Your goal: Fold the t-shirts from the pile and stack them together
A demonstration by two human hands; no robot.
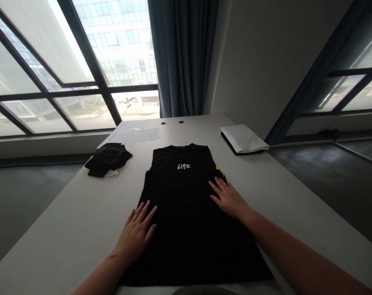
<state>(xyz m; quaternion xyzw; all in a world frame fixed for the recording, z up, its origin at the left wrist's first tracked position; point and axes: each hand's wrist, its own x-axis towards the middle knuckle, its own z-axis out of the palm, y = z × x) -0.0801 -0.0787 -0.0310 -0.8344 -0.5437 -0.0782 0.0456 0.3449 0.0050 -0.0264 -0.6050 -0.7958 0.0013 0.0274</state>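
A black T-shirt (pixel 186 229) lies spread out on the white table, its collar toward the far end. White lettering shows on its upper part, and no sleeves stick out at the sides. My left hand (pixel 137 233) rests open on the shirt's left edge, fingers spread. On the right edge, a little farther up, my right hand (pixel 227 198) lies flat with its fingers apart. A small yellow patch (pixel 219 170) peeks out at the shirt's side just beyond my right fingers. Neither hand grips the fabric.
On the white table (pixel 66 229), a crumpled dark cloth bundle (pixel 108 159) lies at the left. Papers (pixel 143 134) lie behind it. A folded white and black stack (pixel 244 139) sits at the far right. Behind the table are windows and a blue curtain (pixel 182 61).
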